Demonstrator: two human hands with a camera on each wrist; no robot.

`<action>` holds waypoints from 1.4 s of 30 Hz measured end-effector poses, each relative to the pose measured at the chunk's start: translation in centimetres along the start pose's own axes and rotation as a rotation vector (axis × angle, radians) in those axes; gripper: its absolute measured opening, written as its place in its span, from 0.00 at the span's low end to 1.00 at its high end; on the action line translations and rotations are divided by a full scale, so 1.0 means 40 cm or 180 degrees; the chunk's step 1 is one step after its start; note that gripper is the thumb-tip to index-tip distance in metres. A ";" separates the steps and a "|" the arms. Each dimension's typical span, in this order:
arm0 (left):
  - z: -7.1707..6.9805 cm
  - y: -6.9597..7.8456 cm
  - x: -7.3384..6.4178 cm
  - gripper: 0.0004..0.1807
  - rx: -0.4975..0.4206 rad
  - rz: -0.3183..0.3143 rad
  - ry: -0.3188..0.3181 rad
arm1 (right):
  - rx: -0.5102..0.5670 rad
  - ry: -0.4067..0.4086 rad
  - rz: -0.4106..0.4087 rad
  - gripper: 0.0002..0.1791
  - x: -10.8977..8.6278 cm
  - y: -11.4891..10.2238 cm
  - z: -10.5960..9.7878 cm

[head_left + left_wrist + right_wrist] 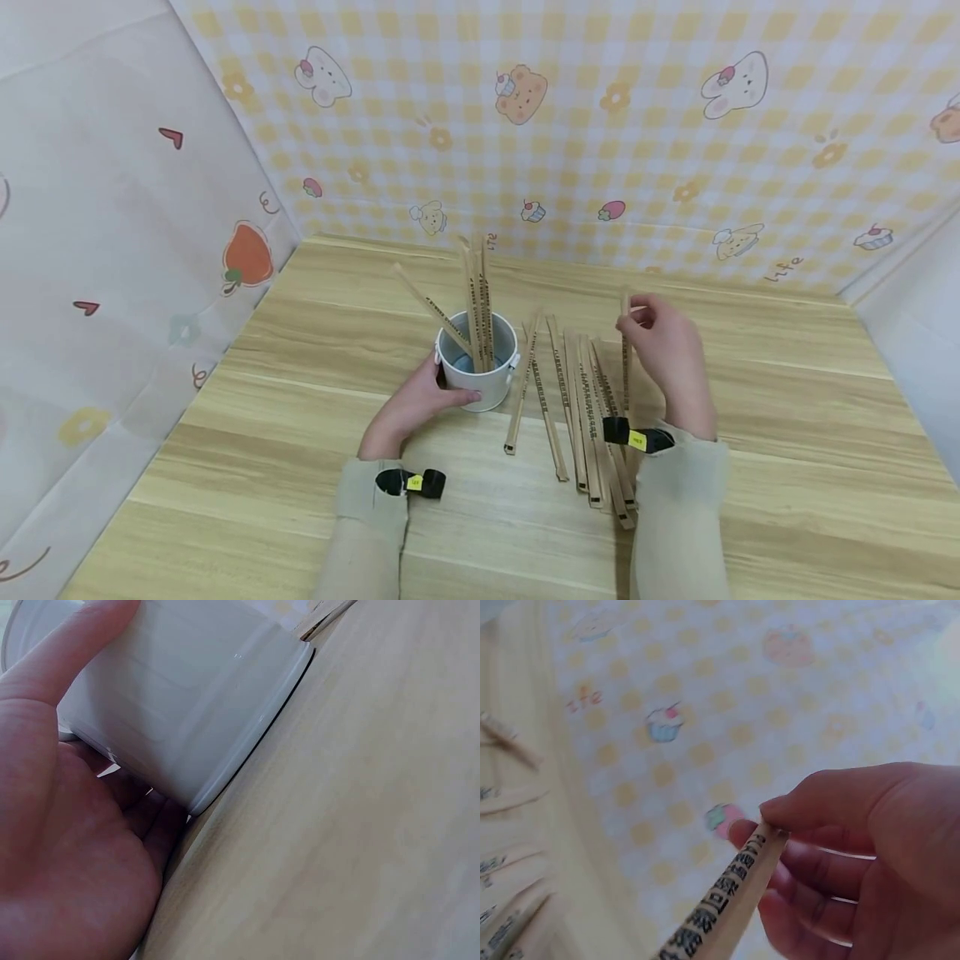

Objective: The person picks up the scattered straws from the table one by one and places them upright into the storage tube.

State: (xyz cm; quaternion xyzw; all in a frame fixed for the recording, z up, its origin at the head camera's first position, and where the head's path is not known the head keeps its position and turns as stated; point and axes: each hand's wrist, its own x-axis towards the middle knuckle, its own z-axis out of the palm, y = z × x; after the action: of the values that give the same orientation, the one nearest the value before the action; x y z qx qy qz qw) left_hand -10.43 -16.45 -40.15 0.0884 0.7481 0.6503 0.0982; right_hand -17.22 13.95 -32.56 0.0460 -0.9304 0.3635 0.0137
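Note:
A small white metal bucket (487, 388) stands upright on the wooden table. My left hand (411, 403) grips its lower left side; in the left wrist view the thumb lies along the bucket wall (195, 690) and the fingers curl behind it. Several paper-wrapped chopsticks (478, 317) stand in the bucket, one leaning left. At the right, my right hand (670, 346) pinches the top end of another brown-wrapped chopstick packet (724, 900) between thumb and fingertips. That packet hangs roughly upright over the pile, its lower part partly hidden by the wrist.
Several more wrapped chopsticks (581, 417) lie fanned out on the table (795, 492) between the bucket and my right arm, some overlapping. A yellow checked cloth (570, 142) with cartoon prints rises behind the table, and a white printed cloth (135, 217) stands at the left.

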 end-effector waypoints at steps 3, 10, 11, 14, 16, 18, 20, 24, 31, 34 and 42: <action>-0.001 0.000 -0.001 0.51 -0.0023 -0.0008 0.0006 | -0.0023 0.0188 -0.0174 0.20 -0.010 -0.025 -0.017; -0.001 0.002 -0.001 0.51 -0.0032 0.0039 -0.0007 | 0.0244 0.0942 -0.0353 0.18 -0.040 -0.077 -0.050; 0.000 0.003 -0.002 0.51 -0.0025 0.0048 -0.0010 | 0.0365 0.1091 -0.0367 0.18 -0.045 -0.085 -0.053; -0.002 0.003 -0.001 0.51 -0.0030 0.0068 -0.0021 | 0.0814 0.1497 -0.0496 0.16 -0.057 -0.108 -0.058; -0.003 0.000 0.001 0.51 -0.0018 0.0086 -0.0020 | 0.1112 0.1696 -0.0642 0.15 -0.064 -0.123 -0.060; -0.004 -0.005 0.003 0.52 -0.0020 0.0093 -0.0006 | 0.1373 0.1853 -0.0827 0.14 -0.067 -0.138 -0.059; -0.006 -0.019 0.007 0.52 0.0007 0.0089 0.0020 | 0.1547 0.1977 -0.0994 0.14 -0.070 -0.154 -0.056; -0.007 -0.047 0.015 0.52 0.0080 0.0086 0.0073 | 0.1783 0.2165 -0.1362 0.12 -0.075 -0.186 -0.045; -0.004 -0.042 0.017 0.53 0.0045 0.0123 0.0035 | 0.2203 0.2163 -0.1703 0.14 -0.076 -0.234 -0.021; -0.001 -0.018 0.010 0.53 0.0002 0.0155 -0.0016 | 0.2190 0.2136 -0.1678 0.16 -0.070 -0.242 -0.009; -0.002 0.006 0.001 0.53 0.0045 0.0161 -0.0017 | 0.2158 0.1984 -0.1550 0.17 -0.062 -0.266 0.013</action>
State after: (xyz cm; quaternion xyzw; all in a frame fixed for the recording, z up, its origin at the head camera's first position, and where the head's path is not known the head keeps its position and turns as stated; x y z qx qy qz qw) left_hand -10.51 -16.49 -39.89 0.1098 0.7500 0.6470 0.0831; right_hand -13.72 6.01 -25.91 0.1524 -0.6745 0.6271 0.3585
